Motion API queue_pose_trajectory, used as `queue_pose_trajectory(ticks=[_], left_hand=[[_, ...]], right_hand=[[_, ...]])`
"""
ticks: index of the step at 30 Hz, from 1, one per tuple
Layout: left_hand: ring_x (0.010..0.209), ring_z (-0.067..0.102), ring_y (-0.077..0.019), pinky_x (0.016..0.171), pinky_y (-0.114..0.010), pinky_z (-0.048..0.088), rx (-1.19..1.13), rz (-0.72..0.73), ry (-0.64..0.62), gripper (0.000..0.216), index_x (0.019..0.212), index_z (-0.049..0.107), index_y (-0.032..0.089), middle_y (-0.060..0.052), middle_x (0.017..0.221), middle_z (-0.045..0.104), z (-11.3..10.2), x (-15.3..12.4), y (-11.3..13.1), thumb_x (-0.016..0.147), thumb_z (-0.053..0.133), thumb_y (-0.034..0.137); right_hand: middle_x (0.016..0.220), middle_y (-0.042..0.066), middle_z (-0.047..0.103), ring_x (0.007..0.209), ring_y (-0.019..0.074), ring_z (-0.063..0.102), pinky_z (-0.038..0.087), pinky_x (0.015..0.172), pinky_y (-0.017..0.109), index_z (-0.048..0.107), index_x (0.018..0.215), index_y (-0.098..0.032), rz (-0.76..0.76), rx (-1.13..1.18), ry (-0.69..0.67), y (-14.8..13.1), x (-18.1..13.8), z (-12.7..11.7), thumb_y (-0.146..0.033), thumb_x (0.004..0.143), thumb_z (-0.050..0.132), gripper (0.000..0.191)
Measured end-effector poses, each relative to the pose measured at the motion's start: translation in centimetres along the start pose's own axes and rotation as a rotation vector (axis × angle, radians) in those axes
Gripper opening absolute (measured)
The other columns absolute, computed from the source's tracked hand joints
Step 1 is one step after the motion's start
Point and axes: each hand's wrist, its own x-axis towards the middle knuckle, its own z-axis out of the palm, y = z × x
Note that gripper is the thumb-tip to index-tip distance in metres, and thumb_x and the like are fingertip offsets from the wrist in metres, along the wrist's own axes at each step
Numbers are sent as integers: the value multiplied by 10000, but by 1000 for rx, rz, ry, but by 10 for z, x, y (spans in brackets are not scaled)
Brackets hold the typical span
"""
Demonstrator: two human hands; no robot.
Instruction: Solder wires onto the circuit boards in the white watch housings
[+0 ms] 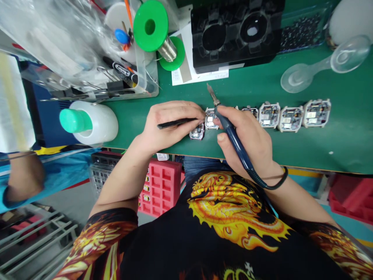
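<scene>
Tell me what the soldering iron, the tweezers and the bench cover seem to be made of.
The soldering iron in the right hand: dark blue handle, smooth and slightly glossy, probably plastic; its tip looks like bare grey metal. The tweezers in the left hand: matte black, thin and flat, either coated metal or plastic. The bench cover: green, matte, even, probably a rubber mat.

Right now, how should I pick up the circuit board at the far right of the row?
Pinch the rightmost board by its near and far edges, from above. It lies flat on the green mat, components up, with a neighbouring board close on its left.
</scene>
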Motion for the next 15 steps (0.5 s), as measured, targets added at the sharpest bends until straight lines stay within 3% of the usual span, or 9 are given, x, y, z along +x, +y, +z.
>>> queue_pose_trajectory(ticks=[15], left_hand=[[1061,842,-216,991,-358,705,7,29,-14,94,1106,834,219,-69,1083,856,-1,1,-4,1075,745,223]], right_hand=[[1351,133,785,1185,288,759,651,1086,501,556,1545,-214,6,-7,7,0,0,1,-368,1127,596,447]])
